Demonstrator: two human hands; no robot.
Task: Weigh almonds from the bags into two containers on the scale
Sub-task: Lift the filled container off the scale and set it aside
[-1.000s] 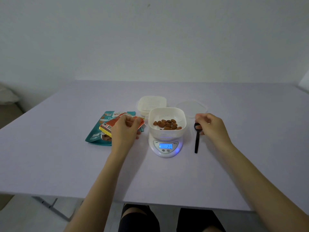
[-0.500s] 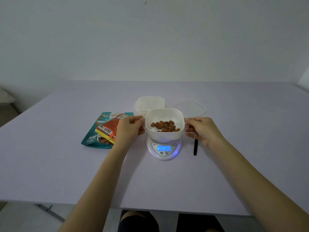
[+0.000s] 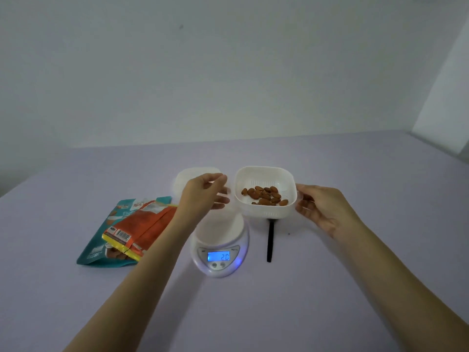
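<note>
A white container (image 3: 266, 212) with several almonds (image 3: 265, 196) in it is held up off the scale, to the right of the scale's pan and above the head of a black spoon (image 3: 270, 241). My left hand (image 3: 205, 193) grips its left side and my right hand (image 3: 317, 204) grips its right rim. The white scale (image 3: 219, 246) stands bare, its blue display lit and reading 20. A second, empty container (image 3: 189, 175) sits behind my left hand, partly hidden. An orange almond bag (image 3: 142, 224) lies on a teal bag (image 3: 101, 246) at the left.
The table (image 3: 355, 275) is pale lilac, with a plain wall behind it. Its far edge runs just behind the containers. A white object (image 3: 454, 123) stands at the far right corner.
Both hands closed on the almond container, lifted it off the scale and carried it to the right. The spoon stays on the table. The display still reads 20.
</note>
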